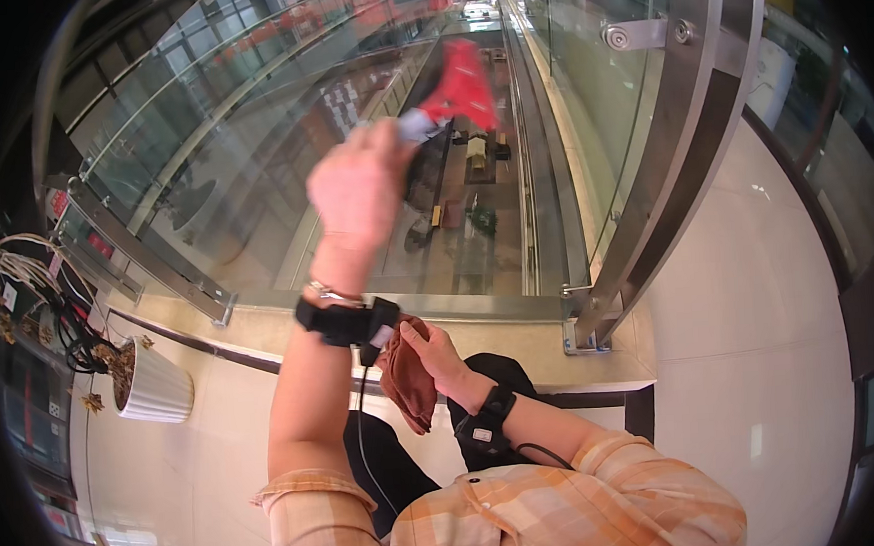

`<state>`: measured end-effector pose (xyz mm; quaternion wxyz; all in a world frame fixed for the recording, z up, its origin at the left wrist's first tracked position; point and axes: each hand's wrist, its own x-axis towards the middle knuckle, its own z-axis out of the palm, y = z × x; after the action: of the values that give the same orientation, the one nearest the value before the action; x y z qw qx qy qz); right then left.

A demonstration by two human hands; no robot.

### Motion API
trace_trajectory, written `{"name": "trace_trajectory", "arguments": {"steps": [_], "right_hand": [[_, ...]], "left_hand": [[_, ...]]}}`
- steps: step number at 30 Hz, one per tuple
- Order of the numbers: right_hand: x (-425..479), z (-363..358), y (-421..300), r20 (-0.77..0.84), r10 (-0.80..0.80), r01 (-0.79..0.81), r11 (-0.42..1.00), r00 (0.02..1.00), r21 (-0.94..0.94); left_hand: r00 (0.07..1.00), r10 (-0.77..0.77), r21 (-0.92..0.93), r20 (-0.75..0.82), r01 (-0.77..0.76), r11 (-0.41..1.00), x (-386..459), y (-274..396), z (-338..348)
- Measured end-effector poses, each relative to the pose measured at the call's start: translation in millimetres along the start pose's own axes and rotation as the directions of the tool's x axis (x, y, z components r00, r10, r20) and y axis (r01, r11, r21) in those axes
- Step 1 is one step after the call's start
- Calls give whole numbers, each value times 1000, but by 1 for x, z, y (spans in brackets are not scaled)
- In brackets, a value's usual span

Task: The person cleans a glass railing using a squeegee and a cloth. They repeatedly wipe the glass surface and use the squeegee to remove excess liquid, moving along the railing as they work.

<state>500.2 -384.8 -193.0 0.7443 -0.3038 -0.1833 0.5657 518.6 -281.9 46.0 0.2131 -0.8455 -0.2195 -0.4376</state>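
Observation:
My left hand (362,180) is raised in front of the glass panel (377,254) of a railing, closed around the pale handle of a red-headed hand tool (464,86). Motion blurs both; the tool may be a small squeegee or scraper, and whether its head touches the glass I cannot tell. Lower down, near my knees, my right hand (438,358) grips a folded brown cloth (409,386), which hangs below the fingers. Each wrist wears a black strapped device with a cable. The left forearm passes close beside the cloth.
A brushed-steel post (668,150) with a glass clamp rises at the right. Below the glass runs a pale stone ledge (522,350). At the left stand a white ribbed pot (157,384) with a dried plant and another steel post (158,258). A lower floor shows through the glass.

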Motion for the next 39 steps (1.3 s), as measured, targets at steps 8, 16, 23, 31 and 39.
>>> {"name": "trace_trajectory", "arguments": {"steps": [8,16,23,31,39], "right_hand": [[14,-8,18,-65,-26,17,990,998,-143],[-5,7,-11,34,97,-98,995,995,29],[-4,7,-5,45,48,-48,999,998,12],[-3,5,-5,35,13,-12,1000,999,-18],[-2,2,-7,82,30,-33,999,996,32]], "left_hand": [[993,63,-11,100,-63,998,6,38,1],[994,-103,76,-24,105,992,14,-11,-25],[999,38,129,18,-40,991,32,4,-32],[1000,19,146,-23,-15,989,40,24,-35],[1000,-2,175,-21,5,985,43,21,-40]]}}
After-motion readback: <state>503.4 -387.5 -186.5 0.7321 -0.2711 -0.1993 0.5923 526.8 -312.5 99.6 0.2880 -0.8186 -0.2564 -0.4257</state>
